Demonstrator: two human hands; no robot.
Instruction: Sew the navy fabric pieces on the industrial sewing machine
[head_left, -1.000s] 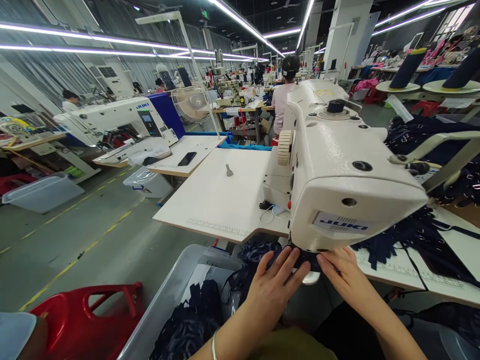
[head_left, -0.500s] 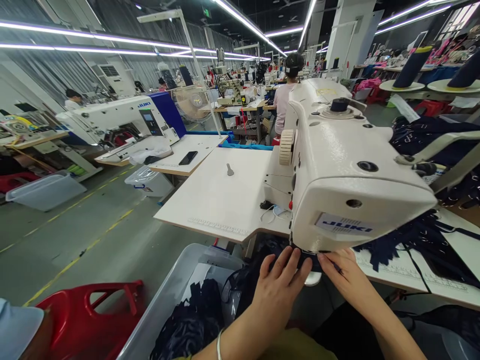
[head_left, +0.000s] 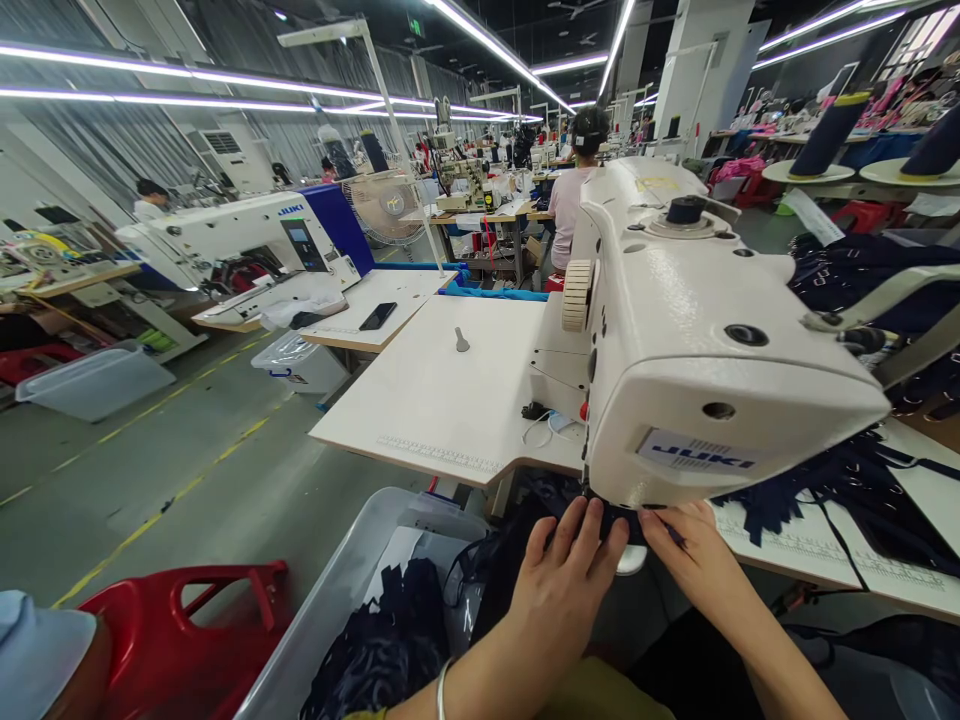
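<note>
A white sewing machine [head_left: 720,330] looms over my hands. Navy fabric [head_left: 624,524] lies under its head, at the needle area. My left hand [head_left: 568,570] rests on the fabric's left part, fingers stretched and spread, its thumb hidden. On the right edge of that fabric, my right hand [head_left: 694,550] is closed in a pinch between thumb and fingers. The needle and presser foot are mostly hidden by the machine head and my fingers. More navy cloth hangs down left of my left hand.
A clear plastic bin [head_left: 352,560] with navy straps [head_left: 382,640] stands at lower left, beside a red stool [head_left: 187,630]. On the white tabletop [head_left: 420,400] lies a small grey metal piece [head_left: 461,341]. Navy pieces [head_left: 795,490] are heaped at right. A co-worker [head_left: 566,205] sits ahead.
The view has shifted very slightly, so the machine head shows a little further right. Both hands keep nearly the same place and pose at the fabric.
</note>
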